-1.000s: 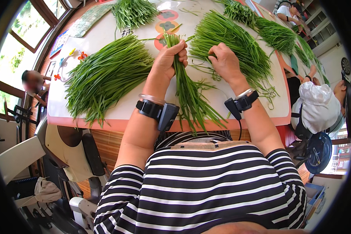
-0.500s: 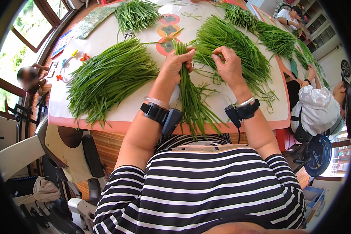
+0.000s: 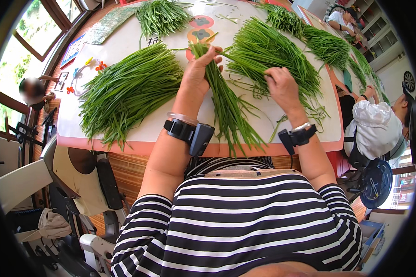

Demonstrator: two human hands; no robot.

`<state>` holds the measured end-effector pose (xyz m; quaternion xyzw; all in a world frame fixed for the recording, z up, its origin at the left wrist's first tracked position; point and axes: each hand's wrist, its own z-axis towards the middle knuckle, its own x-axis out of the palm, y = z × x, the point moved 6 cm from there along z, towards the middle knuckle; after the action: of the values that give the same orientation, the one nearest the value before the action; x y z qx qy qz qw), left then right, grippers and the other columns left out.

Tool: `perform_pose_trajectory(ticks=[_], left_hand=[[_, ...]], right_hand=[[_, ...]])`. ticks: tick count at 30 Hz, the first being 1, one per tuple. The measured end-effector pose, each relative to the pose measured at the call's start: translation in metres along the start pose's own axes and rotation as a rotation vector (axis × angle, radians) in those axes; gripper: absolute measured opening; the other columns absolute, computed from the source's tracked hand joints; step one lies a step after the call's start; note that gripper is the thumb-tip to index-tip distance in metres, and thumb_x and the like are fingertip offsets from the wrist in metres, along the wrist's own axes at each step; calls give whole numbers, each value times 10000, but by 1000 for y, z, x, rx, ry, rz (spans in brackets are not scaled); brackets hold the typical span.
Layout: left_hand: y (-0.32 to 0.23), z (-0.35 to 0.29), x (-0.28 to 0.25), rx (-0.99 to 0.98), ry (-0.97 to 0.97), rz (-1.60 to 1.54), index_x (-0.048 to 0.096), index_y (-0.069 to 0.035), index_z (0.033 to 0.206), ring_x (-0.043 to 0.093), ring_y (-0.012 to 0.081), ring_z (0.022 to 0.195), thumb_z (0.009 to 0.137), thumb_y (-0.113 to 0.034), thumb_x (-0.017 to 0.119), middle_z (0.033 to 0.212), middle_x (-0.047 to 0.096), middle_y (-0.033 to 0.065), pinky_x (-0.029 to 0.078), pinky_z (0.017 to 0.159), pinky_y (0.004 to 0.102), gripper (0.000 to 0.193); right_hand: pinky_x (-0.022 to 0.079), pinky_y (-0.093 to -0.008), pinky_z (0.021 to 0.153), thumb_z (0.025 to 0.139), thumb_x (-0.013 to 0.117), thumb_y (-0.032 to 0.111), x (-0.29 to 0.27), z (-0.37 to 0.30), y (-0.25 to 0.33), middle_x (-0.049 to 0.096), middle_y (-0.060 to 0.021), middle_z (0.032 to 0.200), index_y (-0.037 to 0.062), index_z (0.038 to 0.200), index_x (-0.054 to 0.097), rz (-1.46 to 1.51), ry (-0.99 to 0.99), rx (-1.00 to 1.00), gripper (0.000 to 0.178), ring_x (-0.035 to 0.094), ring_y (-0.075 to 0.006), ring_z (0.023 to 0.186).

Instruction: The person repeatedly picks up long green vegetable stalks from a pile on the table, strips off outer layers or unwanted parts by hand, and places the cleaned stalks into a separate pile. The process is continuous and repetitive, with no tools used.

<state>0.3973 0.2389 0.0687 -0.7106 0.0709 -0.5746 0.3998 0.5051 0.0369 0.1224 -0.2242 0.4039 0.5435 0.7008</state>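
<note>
My left hand (image 3: 198,74) is wrapped round the upper end of a bunch of green garlic chives (image 3: 226,108). Pale stem ends stick out above my fist, and the leaves fan down over the table's near edge. To the right, my right hand (image 3: 283,90) is closed in a pinch at the near side of a large chive pile (image 3: 282,53). A thin chive leaf (image 3: 276,128) shows below that hand, seemingly trailing from it; the fingertips partly hide the grip. Another big chive pile (image 3: 131,92) lies left of my left hand.
A white table (image 3: 162,131) with a pink edge carries more chive heaps (image 3: 162,18) at the back. Loose leaves (image 3: 316,111) lie at right. A person in white (image 3: 374,129) sits along the right side, another (image 3: 342,21) farther back. Exercise equipment (image 3: 74,175) stands at left.
My left hand has moved slightly left and away with the chive bunch, tilting it more. My right hand has shifted right and nearer. A thin leaf now shows below it.
</note>
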Motion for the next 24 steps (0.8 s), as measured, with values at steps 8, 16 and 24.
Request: perform_pose_trajectory(ticks=[8, 16, 24], left_hand=[[-11, 8, -8, 84, 51, -212, 593, -57, 1050, 600, 265, 1093, 970, -224, 596, 1222, 616, 152, 509, 978, 418, 186], [-16, -4, 11, -106, 457, -414, 564, -80, 915, 461, 142, 636, 990, -305, 560, 703, 471, -3, 477, 628, 289, 237], [-3, -17, 33, -242, 553, -263, 518, -45, 917, 301, 66, 550, 1019, -281, 508, 670, 341, -19, 322, 449, 178, 257]], right_hand=[[485, -240, 643, 885, 614, 17, -41, -57, -98, 687, -60, 811, 31, 998, 666, 319, -12, 459, 126, 640, -127, 700], [419, -197, 642, 840, 647, -45, -34, -60, -63, 575, 18, 853, 52, 1161, 650, 494, 91, 359, 335, 492, -50, 711], [529, -360, 684, 776, 678, 12, -21, -29, 1, 565, -50, 868, 166, 1119, 687, 67, 178, 32, 376, 604, -240, 810]])
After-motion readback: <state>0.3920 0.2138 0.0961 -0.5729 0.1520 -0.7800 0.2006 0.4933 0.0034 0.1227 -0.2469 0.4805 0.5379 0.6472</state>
